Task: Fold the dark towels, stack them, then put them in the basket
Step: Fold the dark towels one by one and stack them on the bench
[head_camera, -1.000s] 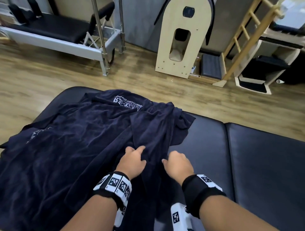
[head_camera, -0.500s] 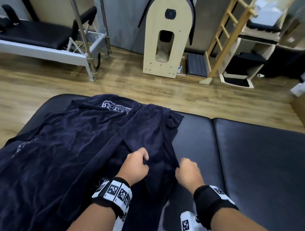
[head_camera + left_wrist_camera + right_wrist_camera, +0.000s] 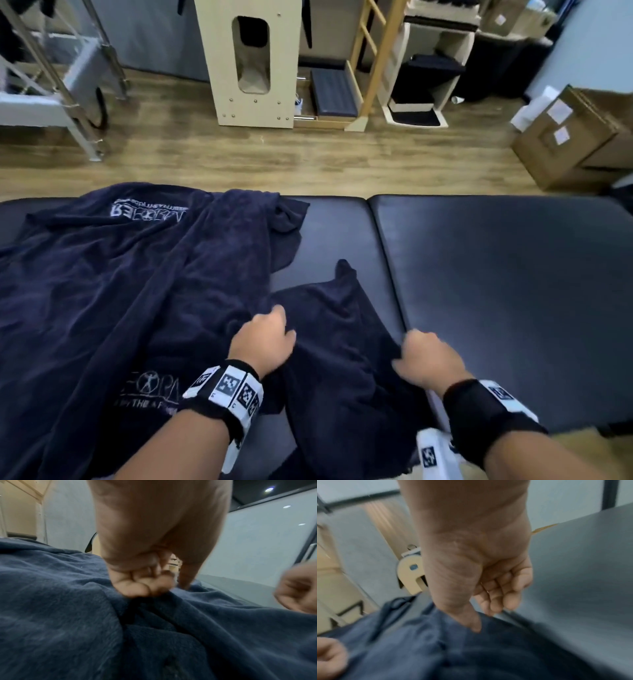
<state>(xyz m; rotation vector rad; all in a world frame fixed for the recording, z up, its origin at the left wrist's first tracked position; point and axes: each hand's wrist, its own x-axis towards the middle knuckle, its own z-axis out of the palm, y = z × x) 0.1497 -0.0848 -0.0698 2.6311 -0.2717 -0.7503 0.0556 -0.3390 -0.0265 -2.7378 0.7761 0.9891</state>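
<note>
A heap of dark navy towels (image 3: 120,274) with white printed logos covers the left part of a black padded table (image 3: 496,291). One towel (image 3: 335,329) is drawn out of the heap to the right, its near end hanging over the table's front edge. My left hand (image 3: 270,337) grips a bunch of this towel with curled fingers (image 3: 147,586). My right hand (image 3: 423,356) holds the towel's right edge, thumb (image 3: 474,623) on top and fingers curled at the hem. In the left wrist view the towel (image 3: 223,628) spreads below the hand.
Beyond the table is a wooden floor (image 3: 308,157). A pale wooden exercise barrel (image 3: 253,65) and ladder frame (image 3: 373,61) stand at the back, a metal-framed bench (image 3: 61,85) at back left, and cardboard boxes (image 3: 575,137) at right.
Both hands have moved right and apart, dragging one towel out of the heap toward the seam between the table's pads. The head view has swung right.
</note>
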